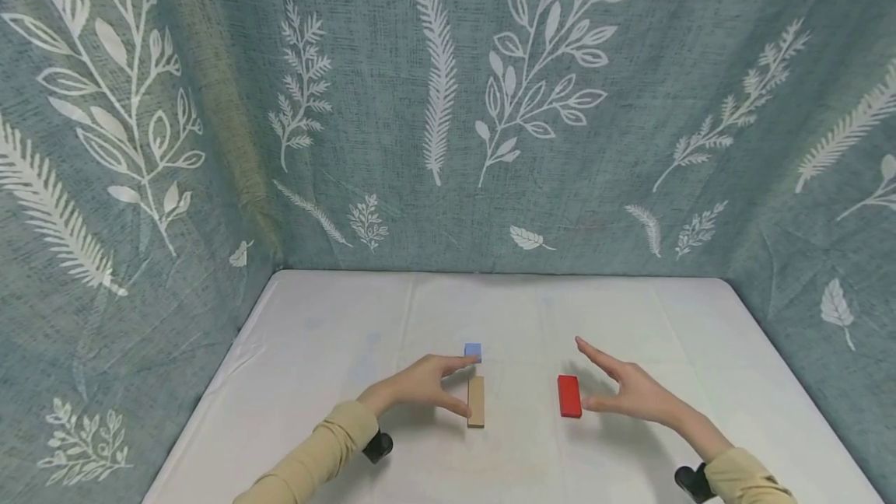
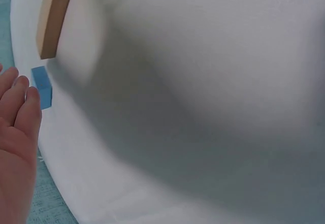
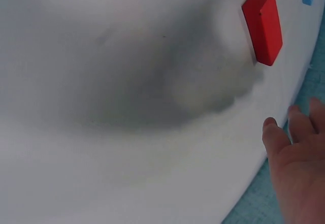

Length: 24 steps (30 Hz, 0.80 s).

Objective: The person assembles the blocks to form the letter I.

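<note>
On the white table lie a plain wooden block [image 1: 476, 402], long and flat, and a small blue block [image 1: 473, 350] just behind it. To their right is a red block [image 1: 570, 396]. My left hand [image 1: 423, 381] hovers beside the wooden block with thumb and fingers spread apart; its fingertips overlap the blue block in the head view. In the left wrist view a gap shows between the fingers and the wooden block [image 2: 55, 18]. My right hand [image 1: 633, 391] is held to the right of the red block, thumb tip close to its side, fingers extended and holding nothing.
The white-covered table [image 1: 336, 317] ends at a green-blue curtain [image 1: 350, 99] with white leaf prints, which hangs behind it and along both sides. A black wrist device [image 1: 379, 446] sits under the left cuff and another black device [image 1: 693, 482] under the right.
</note>
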Each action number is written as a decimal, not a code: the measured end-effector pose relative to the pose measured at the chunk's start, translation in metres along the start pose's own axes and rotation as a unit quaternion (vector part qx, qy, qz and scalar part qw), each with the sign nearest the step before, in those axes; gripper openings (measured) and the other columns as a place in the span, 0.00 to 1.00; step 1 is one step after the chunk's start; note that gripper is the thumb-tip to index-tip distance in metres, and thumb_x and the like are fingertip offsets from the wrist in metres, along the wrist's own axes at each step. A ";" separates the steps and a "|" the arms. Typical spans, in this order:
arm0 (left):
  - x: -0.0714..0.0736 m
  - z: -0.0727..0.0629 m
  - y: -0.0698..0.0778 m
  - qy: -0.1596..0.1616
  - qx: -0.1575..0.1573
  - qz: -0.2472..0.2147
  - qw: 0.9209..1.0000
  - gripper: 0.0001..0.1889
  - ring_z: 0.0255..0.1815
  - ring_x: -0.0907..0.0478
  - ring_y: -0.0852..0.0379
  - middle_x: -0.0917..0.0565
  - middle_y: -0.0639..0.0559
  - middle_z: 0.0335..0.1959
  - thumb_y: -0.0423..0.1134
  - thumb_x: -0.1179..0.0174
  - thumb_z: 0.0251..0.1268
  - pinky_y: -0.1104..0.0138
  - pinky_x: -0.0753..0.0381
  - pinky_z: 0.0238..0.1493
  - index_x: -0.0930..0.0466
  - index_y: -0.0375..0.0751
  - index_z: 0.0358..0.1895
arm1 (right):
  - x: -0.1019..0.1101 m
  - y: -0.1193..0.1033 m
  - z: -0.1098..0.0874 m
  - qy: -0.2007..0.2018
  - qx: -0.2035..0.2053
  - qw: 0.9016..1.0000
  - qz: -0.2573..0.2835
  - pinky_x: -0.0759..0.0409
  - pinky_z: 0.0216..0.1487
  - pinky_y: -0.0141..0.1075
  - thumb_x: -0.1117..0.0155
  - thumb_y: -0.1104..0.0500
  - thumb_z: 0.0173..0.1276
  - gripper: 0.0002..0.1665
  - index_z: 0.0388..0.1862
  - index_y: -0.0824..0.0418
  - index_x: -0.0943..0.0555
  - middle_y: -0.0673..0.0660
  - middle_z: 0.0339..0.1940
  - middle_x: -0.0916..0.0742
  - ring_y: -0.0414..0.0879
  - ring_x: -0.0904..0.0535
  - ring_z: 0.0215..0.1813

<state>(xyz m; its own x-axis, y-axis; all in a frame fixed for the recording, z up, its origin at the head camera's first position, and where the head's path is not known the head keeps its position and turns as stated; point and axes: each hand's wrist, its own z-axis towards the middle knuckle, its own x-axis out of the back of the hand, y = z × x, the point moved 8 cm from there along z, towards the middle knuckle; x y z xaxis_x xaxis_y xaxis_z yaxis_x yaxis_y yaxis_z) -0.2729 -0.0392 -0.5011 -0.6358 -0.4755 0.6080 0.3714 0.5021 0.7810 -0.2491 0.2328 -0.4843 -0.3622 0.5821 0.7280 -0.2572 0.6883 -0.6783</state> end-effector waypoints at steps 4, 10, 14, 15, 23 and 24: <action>-0.005 0.001 -0.004 0.007 0.004 0.009 1.000 0.44 0.72 0.37 0.49 0.34 0.47 0.71 0.48 0.28 0.48 0.56 0.36 0.72 0.37 0.39 0.70 | -0.006 0.006 0.001 -0.002 -0.019 1.000 0.009 0.33 0.64 0.64 0.29 0.45 0.56 0.55 0.76 0.56 0.46 0.65 0.74 0.35 0.66 0.41 0.72; -0.015 -0.002 -0.010 0.024 0.010 0.027 0.999 0.46 0.72 0.37 0.49 0.32 0.47 0.70 0.50 0.26 0.45 0.57 0.38 0.73 0.35 0.38 0.68 | -0.019 0.013 -0.001 -0.010 -0.033 0.999 0.015 0.31 0.65 0.60 0.29 0.43 0.55 0.55 0.75 0.58 0.45 0.65 0.73 0.34 0.66 0.39 0.72; -0.019 -0.003 -0.012 0.031 0.011 0.037 0.999 0.46 0.71 0.35 0.48 0.30 0.46 0.69 0.50 0.25 0.42 0.57 0.36 0.72 0.35 0.36 0.68 | -0.025 0.015 -0.002 -0.004 -0.026 1.000 0.000 0.31 0.65 0.56 0.29 0.41 0.54 0.55 0.74 0.60 0.42 0.64 0.72 0.32 0.64 0.37 0.71; -0.020 -0.003 -0.012 0.035 0.008 0.041 0.999 0.46 0.70 0.35 0.48 0.30 0.46 0.68 0.50 0.25 0.42 0.57 0.36 0.72 0.34 0.36 0.67 | -0.025 0.016 -0.002 -0.001 -0.026 1.000 -0.005 0.31 0.65 0.56 0.29 0.40 0.54 0.55 0.74 0.60 0.42 0.63 0.72 0.31 0.63 0.36 0.71; -0.020 0.000 -0.012 0.066 -0.009 0.081 0.995 0.46 0.67 0.30 0.49 0.26 0.47 0.66 0.53 0.24 0.39 0.59 0.32 0.70 0.31 0.38 0.66 | -0.024 0.024 0.002 0.011 -0.033 0.999 -0.020 0.33 0.66 0.57 0.26 0.41 0.50 0.54 0.72 0.60 0.37 0.61 0.70 0.28 0.61 0.36 0.71; -0.019 0.000 -0.011 0.071 -0.011 0.088 0.994 0.46 0.67 0.30 0.49 0.26 0.47 0.65 0.53 0.24 0.38 0.59 0.31 0.69 0.31 0.38 0.65 | -0.024 0.024 0.002 0.012 -0.032 0.999 -0.021 0.32 0.66 0.57 0.26 0.41 0.50 0.54 0.72 0.61 0.37 0.61 0.70 0.28 0.61 0.35 0.71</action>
<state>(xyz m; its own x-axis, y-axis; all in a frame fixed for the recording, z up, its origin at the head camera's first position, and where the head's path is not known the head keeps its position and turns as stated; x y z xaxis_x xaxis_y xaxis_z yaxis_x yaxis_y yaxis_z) -0.2646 -0.0359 -0.5216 -0.4589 -0.4789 0.7484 0.4835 0.5720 0.6626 -0.2486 0.2345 -0.5188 -0.3315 0.5617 0.7580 -0.2135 0.7379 -0.6402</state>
